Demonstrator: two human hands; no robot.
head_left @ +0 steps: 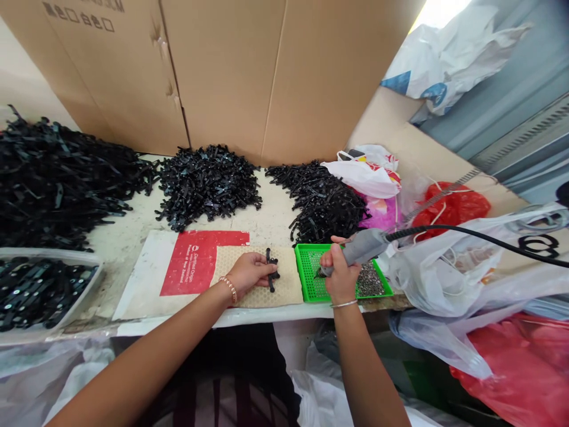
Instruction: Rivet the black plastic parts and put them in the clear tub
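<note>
The left grip [249, 274] pinches black strip parts [272, 283] between thumb and fingers over the textured mat [291, 289] at the frame's centre, while the right grip [341, 277] is wrapped around a grey corded driver [362, 248], its tip over the green tray [299, 273] right of centre. The step in hand appears to be picking up a small metal piece [371, 281] with the driver, though contact cannot be told; the next move seemingly calls for holding the parts steady and aligning the tip.
</note>
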